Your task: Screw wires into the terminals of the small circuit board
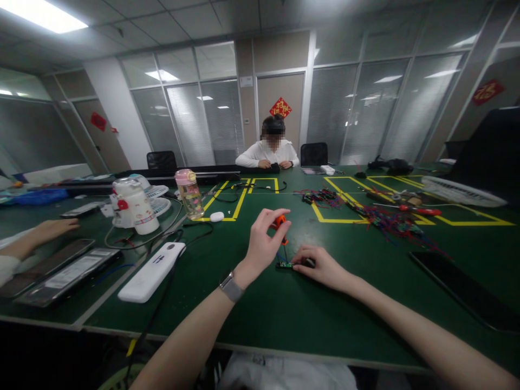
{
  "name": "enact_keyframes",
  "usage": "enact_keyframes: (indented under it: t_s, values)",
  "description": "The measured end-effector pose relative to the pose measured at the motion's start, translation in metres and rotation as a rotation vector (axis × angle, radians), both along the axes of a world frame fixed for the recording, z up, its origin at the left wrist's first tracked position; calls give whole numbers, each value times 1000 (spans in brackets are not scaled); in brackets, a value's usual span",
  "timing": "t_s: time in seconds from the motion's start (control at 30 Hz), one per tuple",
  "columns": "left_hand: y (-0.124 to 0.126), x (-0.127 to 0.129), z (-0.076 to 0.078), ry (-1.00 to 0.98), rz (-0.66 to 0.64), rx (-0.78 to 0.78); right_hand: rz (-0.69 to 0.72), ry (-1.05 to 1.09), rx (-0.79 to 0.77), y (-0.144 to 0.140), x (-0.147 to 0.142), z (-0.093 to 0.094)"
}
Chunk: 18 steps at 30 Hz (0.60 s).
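Standing upright, the screwdriver (283, 234) is pinched by the left hand (263, 245), tip down.

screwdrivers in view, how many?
2. An orange-handled screwdriver upright in the left hand over the small board; a red-handled screwdriver lying by the wire pile. More may hide among wires.

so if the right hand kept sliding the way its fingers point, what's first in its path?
Its fingers point left along the table. The right hand already touches the small circuit board, so that comes first, with the screwdriver tip on it, held upright by the left hand.
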<state>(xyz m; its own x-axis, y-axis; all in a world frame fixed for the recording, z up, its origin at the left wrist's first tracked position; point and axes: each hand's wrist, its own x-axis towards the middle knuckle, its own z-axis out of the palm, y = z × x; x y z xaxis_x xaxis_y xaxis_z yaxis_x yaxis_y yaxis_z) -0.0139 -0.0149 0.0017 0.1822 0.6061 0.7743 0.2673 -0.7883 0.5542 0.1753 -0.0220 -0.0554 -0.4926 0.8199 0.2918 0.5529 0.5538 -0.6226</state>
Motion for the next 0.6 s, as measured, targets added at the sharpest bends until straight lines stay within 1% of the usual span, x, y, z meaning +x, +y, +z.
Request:
enact_keyframes:
  t_s: [0.2,0.27,0.37,0.43,0.5,0.6]
  values:
    - [3,0,-3,-71,-87,-105,11,-8,0,1,0,0]
    - [4,0,-3,-74,-60,-99,15,-15,-2,1,1,0]
    - [4,-1,0,-51,9,-49,24,-32,-2,1,1,1]
    - [2,-3,1,-39,16,-44,26,-46,-3,1,1,2]
    - [2,-3,1,-36,-14,-67,29,-54,-3,2,1,2]
    - [3,-2,-1,-68,-123,-133,40,-54,2,2,2,2]
